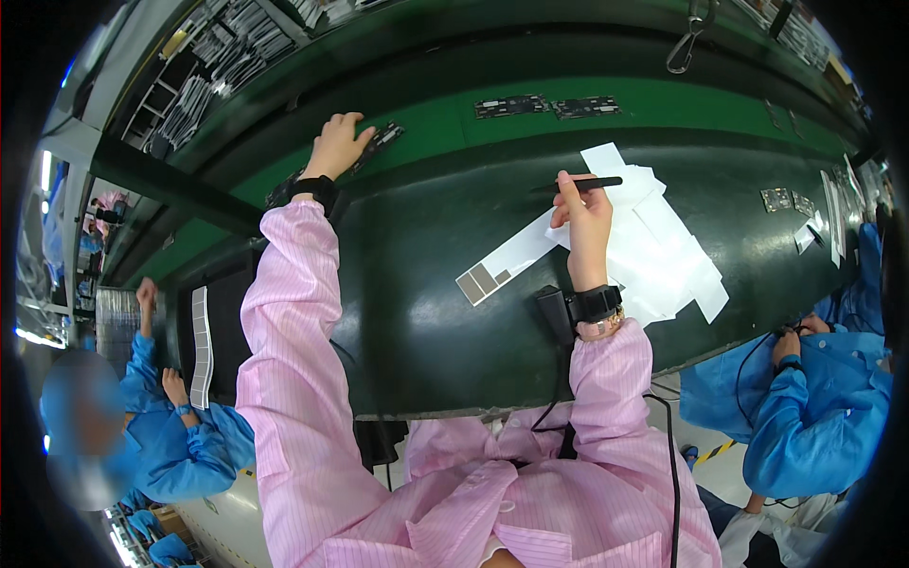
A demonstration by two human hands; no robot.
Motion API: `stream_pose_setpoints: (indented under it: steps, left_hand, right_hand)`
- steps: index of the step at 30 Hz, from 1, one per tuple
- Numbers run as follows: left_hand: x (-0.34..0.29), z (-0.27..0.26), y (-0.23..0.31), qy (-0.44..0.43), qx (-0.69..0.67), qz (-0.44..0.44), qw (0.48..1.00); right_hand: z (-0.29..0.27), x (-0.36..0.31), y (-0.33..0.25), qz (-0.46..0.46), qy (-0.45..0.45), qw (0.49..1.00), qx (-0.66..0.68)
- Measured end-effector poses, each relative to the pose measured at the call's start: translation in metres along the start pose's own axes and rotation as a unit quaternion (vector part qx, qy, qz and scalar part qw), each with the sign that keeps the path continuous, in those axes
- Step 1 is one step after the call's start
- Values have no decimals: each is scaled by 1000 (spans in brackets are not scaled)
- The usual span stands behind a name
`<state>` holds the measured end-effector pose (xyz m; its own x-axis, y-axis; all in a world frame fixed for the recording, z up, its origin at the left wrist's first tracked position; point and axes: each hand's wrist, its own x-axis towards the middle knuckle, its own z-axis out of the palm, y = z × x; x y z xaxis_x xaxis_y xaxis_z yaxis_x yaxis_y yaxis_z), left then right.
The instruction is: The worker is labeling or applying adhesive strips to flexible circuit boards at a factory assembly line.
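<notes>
My left hand (338,147) reaches over the green conveyor belt, fingers apart and palm down. Just beside its fingertips lies a dark circuit board (381,144), and I see no grip on it. In my right hand (589,222) is a slim black pair of tweezers (598,183), held between thumb and fingers with the pointed end to the left. Below that hand is a heap of white backing sheets (653,246). A white strip with grey labels (486,276) at its near end sticks out from the heap to the left.
Two more circuit boards (511,106) lie farther along the belt. Small boards (776,199) sit at the right of the dark green bench (426,350). Another label strip (201,346) lies at the left. Co-workers in blue sit on both sides. A metal hook (680,55) hangs above.
</notes>
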<state>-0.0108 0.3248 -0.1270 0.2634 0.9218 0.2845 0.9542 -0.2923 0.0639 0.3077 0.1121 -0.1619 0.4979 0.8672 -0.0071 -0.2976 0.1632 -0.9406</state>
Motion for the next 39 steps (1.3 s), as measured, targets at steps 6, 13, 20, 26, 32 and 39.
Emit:
stream_pose_setpoints:
  steps: [6,13,20,26,32,39]
  left_hand:
    - [27,11,95,-82,-140,182,970]
    - [49,50,162,-16,-62,262,963]
    - [50,46,168,-130,-32,211,968]
    - [43,41,164,-88,-12,189,978]
    - [35,25,147,-57,8,217,974]
    - [-4,-29,107,-206,-269,43,940]
  right_hand:
    - [-8,3,-5,-6,15,999,27]
    - [-21,12,-10,-3,63,997,48]
    - [-26,15,-12,33,12,998,58]
    - [-17,11,-8,56,-30,998,-11]
    - [-7,5,-3,90,-119,985,-82]
    - [11,-10,22,69,-340,933,-91]
